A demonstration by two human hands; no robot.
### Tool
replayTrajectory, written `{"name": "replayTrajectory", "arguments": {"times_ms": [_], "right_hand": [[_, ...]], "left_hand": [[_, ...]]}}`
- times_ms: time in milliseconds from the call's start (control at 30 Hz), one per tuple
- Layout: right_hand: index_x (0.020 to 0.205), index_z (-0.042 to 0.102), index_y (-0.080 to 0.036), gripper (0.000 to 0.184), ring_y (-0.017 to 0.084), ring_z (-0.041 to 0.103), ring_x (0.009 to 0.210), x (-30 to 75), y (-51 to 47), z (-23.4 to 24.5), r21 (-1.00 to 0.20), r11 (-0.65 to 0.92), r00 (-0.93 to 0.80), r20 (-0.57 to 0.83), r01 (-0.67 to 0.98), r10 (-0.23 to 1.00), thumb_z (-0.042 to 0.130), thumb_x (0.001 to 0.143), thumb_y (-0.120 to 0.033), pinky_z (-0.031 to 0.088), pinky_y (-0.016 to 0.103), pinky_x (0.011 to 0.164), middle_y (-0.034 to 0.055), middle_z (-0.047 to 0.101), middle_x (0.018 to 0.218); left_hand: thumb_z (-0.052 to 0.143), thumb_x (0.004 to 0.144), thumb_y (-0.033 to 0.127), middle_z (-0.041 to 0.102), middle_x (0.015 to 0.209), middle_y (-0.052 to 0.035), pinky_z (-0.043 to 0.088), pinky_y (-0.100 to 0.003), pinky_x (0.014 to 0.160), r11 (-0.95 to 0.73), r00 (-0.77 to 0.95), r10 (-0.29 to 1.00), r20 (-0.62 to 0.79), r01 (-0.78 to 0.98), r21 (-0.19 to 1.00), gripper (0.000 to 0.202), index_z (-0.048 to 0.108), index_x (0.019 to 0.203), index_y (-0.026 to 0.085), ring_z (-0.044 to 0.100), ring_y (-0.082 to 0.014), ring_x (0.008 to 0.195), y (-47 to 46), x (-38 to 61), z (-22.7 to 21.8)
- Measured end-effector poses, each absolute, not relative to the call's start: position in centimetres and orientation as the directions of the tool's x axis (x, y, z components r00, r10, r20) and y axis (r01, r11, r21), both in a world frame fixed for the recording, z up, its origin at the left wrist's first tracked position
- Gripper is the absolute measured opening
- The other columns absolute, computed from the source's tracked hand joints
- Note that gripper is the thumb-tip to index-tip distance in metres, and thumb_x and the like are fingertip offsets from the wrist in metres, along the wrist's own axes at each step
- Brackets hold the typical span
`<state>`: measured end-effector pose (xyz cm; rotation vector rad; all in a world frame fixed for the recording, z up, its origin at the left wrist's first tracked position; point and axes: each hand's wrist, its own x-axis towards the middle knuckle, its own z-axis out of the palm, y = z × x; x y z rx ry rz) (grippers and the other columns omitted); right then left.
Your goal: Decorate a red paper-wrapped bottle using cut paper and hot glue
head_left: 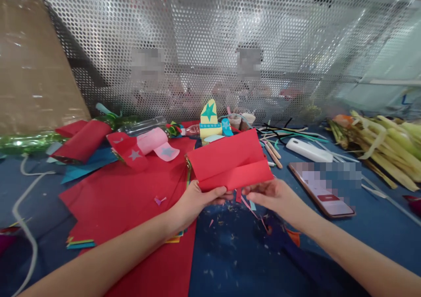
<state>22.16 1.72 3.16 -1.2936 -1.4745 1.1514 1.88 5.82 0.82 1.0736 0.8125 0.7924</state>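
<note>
A sheet of red paper [226, 156] is wrapped around something whose greenish, shiny edge shows at its left end; the rest of that core is hidden. My left hand [200, 198] grips the lower left edge, thumb in front and fingers underneath. At the lower right corner my right hand [268, 196] has its fingers bent against the paper, partly hidden by it. Large red sheets [144, 209] lie in a stack under my left forearm. Behind the wrapped piece stands a yellow paper shape [209, 119] with a green star.
Red-wrapped rolls [85, 141] and a pink paper roll [153, 140] lie at left. A phone [320, 189], a white device [309, 150] and dried husks [391, 148] are at right. Cardboard [36, 64] and perforated metal [204, 38] stand behind. Paper scraps dot the blue table [223, 262].
</note>
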Motion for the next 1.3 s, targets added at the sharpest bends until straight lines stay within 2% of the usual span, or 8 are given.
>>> {"name": "replayTrajectory", "arguments": {"times_ms": [67, 167, 333, 500, 667, 800, 967, 1300], "right_hand": [[0.075, 0.063, -0.021, 0.024, 0.019, 0.067, 0.074, 21.5, 1.1, 3.2, -0.984, 0.042, -0.164, 0.014, 0.17, 0.986, 0.072, 0.067, -0.042, 0.054, 0.032, 0.07, 0.0039, 0.07, 0.076], [0.069, 0.057, -0.023, 0.025, 0.018, 0.064, 0.071, 20.5, 0.2, 3.2, -0.995, 0.042, -0.132, 0.03, 0.088, 0.991, 0.073, 0.066, -0.041, 0.054, 0.031, 0.07, 0.0004, 0.063, 0.07], [0.065, 0.055, -0.023, 0.03, 0.017, 0.059, 0.061, 19.7, -0.7, 3.1, -0.986, 0.064, -0.05, 0.057, 0.154, 0.997, 0.074, 0.062, -0.046, 0.052, 0.028, 0.059, -0.001, 0.057, 0.062], [0.073, 0.057, -0.022, 0.028, 0.022, 0.062, 0.07, 19.6, -1.0, 2.6, -0.988, 0.089, -0.033, 0.085, 0.123, 0.996, 0.07, 0.069, -0.046, 0.053, 0.034, 0.066, 0.003, 0.064, 0.071], [0.083, 0.061, -0.022, 0.024, 0.024, 0.065, 0.08, 19.7, -0.9, 2.9, -0.989, 0.122, -0.057, 0.118, 0.078, 0.991, 0.067, 0.074, -0.043, 0.052, 0.035, 0.072, 0.0049, 0.068, 0.082], [0.073, 0.062, -0.021, 0.024, 0.02, 0.063, 0.071, 20.2, -0.8, 3.8, -0.981, 0.14, -0.05, 0.134, 0.132, 0.99, 0.064, 0.076, -0.045, 0.051, 0.031, 0.067, 0.0025, 0.067, 0.072], [0.061, 0.056, -0.021, 0.031, 0.013, 0.052, 0.055, 21.1, -0.1, 4.7, -0.968, 0.155, 0.086, 0.174, 0.195, 0.981, 0.065, 0.073, -0.048, 0.044, 0.026, 0.054, -0.0016, 0.056, 0.056], [0.064, 0.061, -0.021, 0.036, 0.013, 0.053, 0.059, 23.0, 1.3, 4.9, -0.966, 0.219, 0.134, 0.237, 0.138, 0.962, 0.059, 0.079, -0.054, 0.045, 0.026, 0.059, -0.0001, 0.061, 0.062]], "left_hand": [[0.079, 0.068, 0.036, 0.077, 0.088, -0.008, 0.055, -0.023, 0.069, 0.269, 0.476, 0.865, -0.158, -0.174, 0.947, 0.03, 0.074, 0.091, 0.017, 0.072, -0.0181, 0.08, 4.9, 2.2, 1.3], [0.078, 0.069, 0.036, 0.077, 0.087, -0.0067, 0.055, -0.022, 0.063, 0.241, 0.43, 0.894, -0.125, -0.228, 0.943, 0.027, 0.074, 0.088, 0.017, 0.072, -0.0187, 0.078, 3.2, 2.9, 1.9], [0.081, 0.064, 0.036, 0.076, 0.082, -0.0042, 0.055, -0.022, 0.06, 0.219, 0.335, 0.934, -0.125, -0.258, 0.941, 0.027, 0.074, 0.083, 0.018, 0.07, -0.0189, 0.076, 1.2, 3.5, 2.5], [0.082, 0.061, 0.038, 0.076, 0.075, -0.0019, 0.057, -0.023, 0.06, 0.224, 0.331, 0.935, -0.13, -0.263, 0.938, 0.026, 0.074, 0.079, 0.02, 0.071, -0.0183, 0.072, 0.5, 3.5, 2.6], [0.081, 0.062, 0.04, 0.077, 0.079, -0.0043, 0.058, -0.023, 0.062, 0.216, 0.348, 0.93, -0.12, -0.251, 0.944, 0.029, 0.075, 0.081, 0.018, 0.072, -0.0207, 0.077, 0.6, 3.5, 2.7], [0.081, 0.063, 0.041, 0.077, 0.08, -0.006, 0.058, -0.024, 0.063, 0.205, 0.332, 0.934, -0.128, -0.207, 0.957, 0.031, 0.074, 0.082, 0.017, 0.073, -0.0229, 0.079, 0.9, 3.4, 2.8], [0.082, 0.061, 0.039, 0.077, 0.079, -0.0058, 0.059, -0.025, 0.063, 0.193, 0.267, 0.953, -0.142, -0.175, 0.965, 0.032, 0.073, 0.083, 0.016, 0.073, -0.0236, 0.078, 1.6, 3.5, 2.9], [0.08, 0.064, 0.035, 0.077, 0.083, -0.0062, 0.06, -0.025, 0.068, 0.164, 0.218, 0.967, -0.128, -0.153, 0.975, 0.031, 0.072, 0.087, 0.015, 0.073, -0.0236, 0.083, 2.4, 3.4, 3.7]]}}
